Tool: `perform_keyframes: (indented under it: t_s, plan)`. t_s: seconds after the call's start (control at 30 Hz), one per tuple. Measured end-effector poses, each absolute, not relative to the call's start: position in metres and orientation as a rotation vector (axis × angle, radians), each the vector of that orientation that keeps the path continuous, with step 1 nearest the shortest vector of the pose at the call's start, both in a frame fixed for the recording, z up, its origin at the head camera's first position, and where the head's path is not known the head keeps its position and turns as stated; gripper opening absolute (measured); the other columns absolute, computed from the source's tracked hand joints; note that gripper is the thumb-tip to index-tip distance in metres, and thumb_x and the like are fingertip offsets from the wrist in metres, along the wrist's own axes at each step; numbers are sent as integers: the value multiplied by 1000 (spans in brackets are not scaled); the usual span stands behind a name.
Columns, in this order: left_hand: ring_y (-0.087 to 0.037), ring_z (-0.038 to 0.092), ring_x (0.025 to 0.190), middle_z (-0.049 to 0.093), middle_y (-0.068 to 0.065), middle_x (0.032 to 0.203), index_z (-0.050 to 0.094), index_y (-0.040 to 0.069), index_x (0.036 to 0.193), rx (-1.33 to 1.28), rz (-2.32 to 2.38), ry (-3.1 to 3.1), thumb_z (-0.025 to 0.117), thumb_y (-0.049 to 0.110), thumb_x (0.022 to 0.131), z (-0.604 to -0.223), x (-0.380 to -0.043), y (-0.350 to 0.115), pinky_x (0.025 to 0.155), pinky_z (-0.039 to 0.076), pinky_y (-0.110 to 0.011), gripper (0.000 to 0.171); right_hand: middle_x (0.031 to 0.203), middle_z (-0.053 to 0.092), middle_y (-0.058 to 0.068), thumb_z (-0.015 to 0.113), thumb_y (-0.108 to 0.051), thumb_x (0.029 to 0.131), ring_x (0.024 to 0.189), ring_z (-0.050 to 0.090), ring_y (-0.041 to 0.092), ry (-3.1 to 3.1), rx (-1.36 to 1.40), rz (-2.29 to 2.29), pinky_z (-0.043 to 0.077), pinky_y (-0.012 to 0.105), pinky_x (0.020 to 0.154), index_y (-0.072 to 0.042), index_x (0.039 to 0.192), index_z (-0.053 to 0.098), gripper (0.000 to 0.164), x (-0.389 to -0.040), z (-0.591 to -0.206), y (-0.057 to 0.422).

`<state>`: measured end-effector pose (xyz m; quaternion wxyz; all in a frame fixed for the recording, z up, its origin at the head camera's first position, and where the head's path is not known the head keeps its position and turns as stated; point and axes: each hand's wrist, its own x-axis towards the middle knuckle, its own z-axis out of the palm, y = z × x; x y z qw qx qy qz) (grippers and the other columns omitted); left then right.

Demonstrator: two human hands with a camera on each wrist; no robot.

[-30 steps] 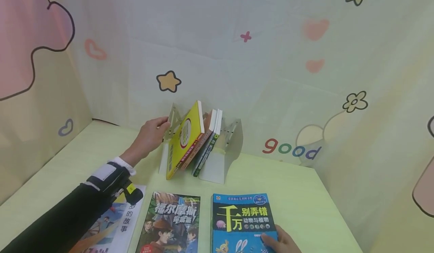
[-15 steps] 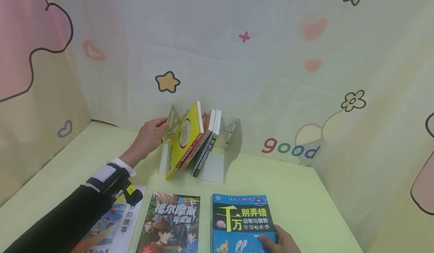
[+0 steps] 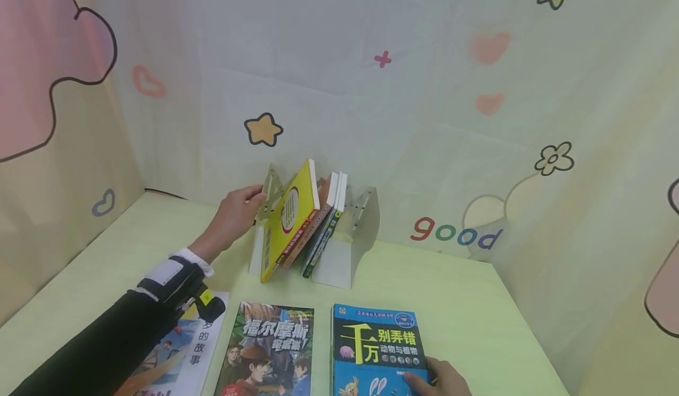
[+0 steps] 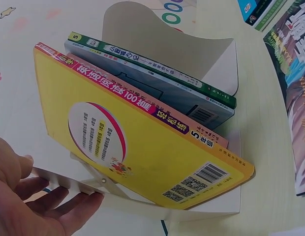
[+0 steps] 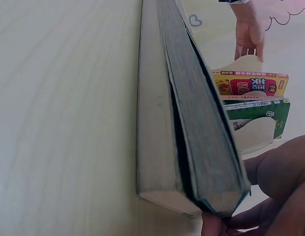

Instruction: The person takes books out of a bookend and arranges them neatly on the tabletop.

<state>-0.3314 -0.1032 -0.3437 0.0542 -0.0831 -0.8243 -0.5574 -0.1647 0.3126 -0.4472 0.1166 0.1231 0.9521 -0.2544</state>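
My left hand [image 3: 231, 216] grips the upright left end of a white bookend stand [image 3: 366, 225], thumb on one side of the plate and fingers on the other in the left wrist view. Inside the stand a yellow book [image 4: 88, 83], a pinkish book and thin green-spined books [image 4: 157, 71] lean to the right. My right hand [image 3: 445, 378] pinches the right edge of a blue-covered book [image 3: 389, 378], thumb on the cover. In the right wrist view this book [image 5: 206, 118] lies on another thick book [image 5: 155, 128], with a dark gap between them.
A comic-style book [image 3: 270, 349] lies flat left of the blue one. Farther left, a white-and-blue book [image 3: 198, 355] is partly hidden under my left sleeve. The stand's back is near the patterned cloth wall [image 3: 329, 60]. Pale yellow table surface [image 3: 456, 290] extends to the right.
The right edge of the blue book and my right hand have shifted slightly left. My left hand stays on the bookend stand, and the leaning books have not visibly moved.
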Motion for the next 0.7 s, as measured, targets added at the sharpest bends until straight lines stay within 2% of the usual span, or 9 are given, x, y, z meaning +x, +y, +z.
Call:
perform_keyframes:
  t_s: [0.2, 0.37, 0.53, 0.7]
  plan:
    - [-41, 52, 134, 47, -23, 154, 38, 1, 158, -241, -1694, -2510, 42, 30, 113, -343, -332, -103, 105, 50, -53, 53, 86, 61, 5, 77, -42, 92, 78, 61, 20, 2774, 369, -734, 56, 38, 74, 14, 123, 62, 66, -167, -448, 314]
    - [-41, 52, 134, 48, -22, 154, 39, 2, 158, -231, -1706, -2504, 42, 30, 113, -342, -332, -104, 105, 50, -54, 53, 87, 65, 7, 82, -42, 88, 75, 64, 21, 2789, 392, -740, 58, 38, 72, 16, 131, 54, 77, -169, -446, 313]
    - [-43, 49, 137, 47, -23, 154, 39, 2, 158, -223, -1757, -2489, 43, 28, 113, -342, -332, -104, 104, 50, -54, 52, 104, 65, 19, 84, -45, 86, 88, 65, 29, 2856, 391, -661, 59, 48, 81, 16, 140, 45, 90, -174, -432, 309]
    - [-43, 48, 138, 47, -23, 155, 39, 3, 158, -194, -1783, -2473, 44, 28, 113, -343, -332, -102, 103, 51, -53, 52, 129, 58, 29, 78, -44, 92, 109, 62, 41, 2987, 355, -622, 56, 57, 90, 10, 145, 45, 82, -182, -402, 298]
